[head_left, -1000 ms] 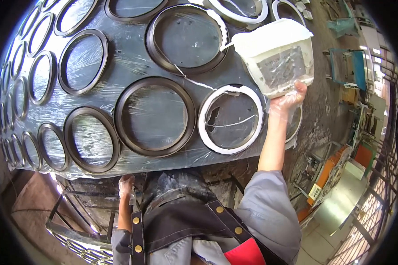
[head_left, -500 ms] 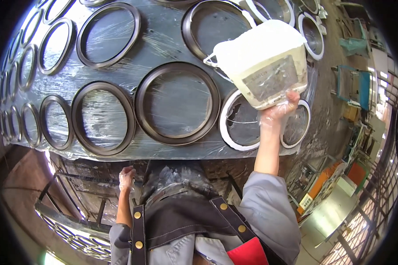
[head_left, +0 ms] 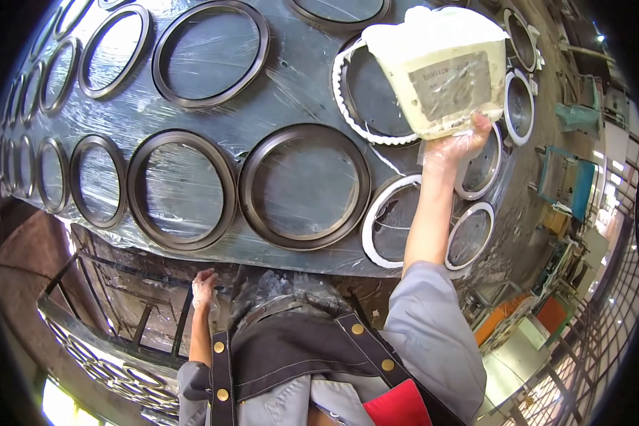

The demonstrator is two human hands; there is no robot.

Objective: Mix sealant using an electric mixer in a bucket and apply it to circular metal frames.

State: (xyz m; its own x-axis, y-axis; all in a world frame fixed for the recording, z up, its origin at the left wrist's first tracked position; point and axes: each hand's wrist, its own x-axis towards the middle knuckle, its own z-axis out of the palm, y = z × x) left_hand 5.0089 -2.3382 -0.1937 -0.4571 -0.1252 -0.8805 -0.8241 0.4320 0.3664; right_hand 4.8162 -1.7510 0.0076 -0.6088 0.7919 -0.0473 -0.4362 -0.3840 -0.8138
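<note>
My right hand, in a thin clear glove, is closed round the base of a pale plastic jug with a grey label. The jug tilts away from me over a dark ring lying on the table. From the jug's left edge a strand of white paste runs down to this ring. A wavy white bead lies along the ring's left and near side. My left hand, gloved and smeared white, hangs at the table's near edge with fingers curled; nothing shows in it.
The long dark table, wrapped in clear film, carries several brown-black rings in rows. White-coated rings lie at its right end. A black metal frame stands low on the left. Another rack with blue panels is at far right.
The white bead has grown along the left and near side of the ring under the jug. The view has shifted over the table. My left hand stays low by the edge.
</note>
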